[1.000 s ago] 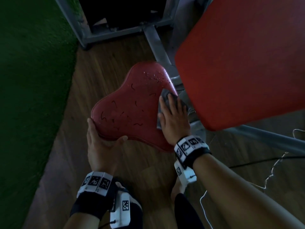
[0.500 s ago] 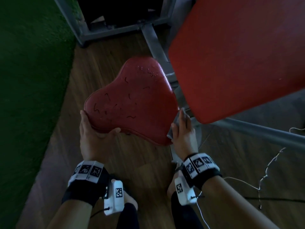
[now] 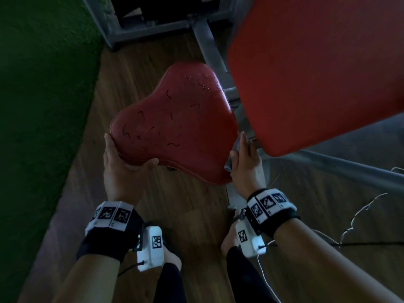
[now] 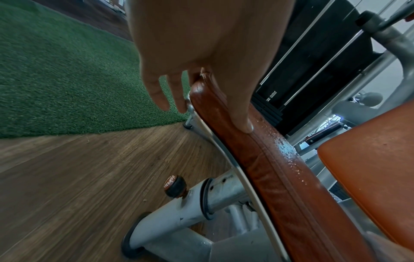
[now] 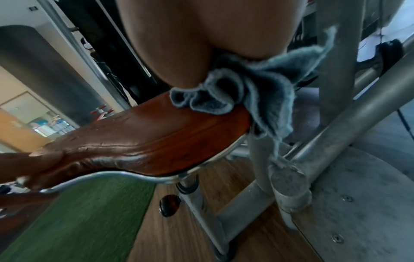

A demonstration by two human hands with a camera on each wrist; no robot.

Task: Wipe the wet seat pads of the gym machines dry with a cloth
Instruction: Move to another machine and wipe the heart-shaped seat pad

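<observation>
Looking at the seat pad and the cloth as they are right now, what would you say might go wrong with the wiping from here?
The cloth sits bunched at the right edge of the seat pad, half hanging off under the right hand, so it might slip away. Droplets at the pad's far end near the backrest could be missed. The left hand grips the wet rim and may re-smear it.

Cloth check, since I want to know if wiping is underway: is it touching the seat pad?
Touching. The right wrist view shows the cloth bunched under the right hand, lying on the seat pad edge.
</observation>
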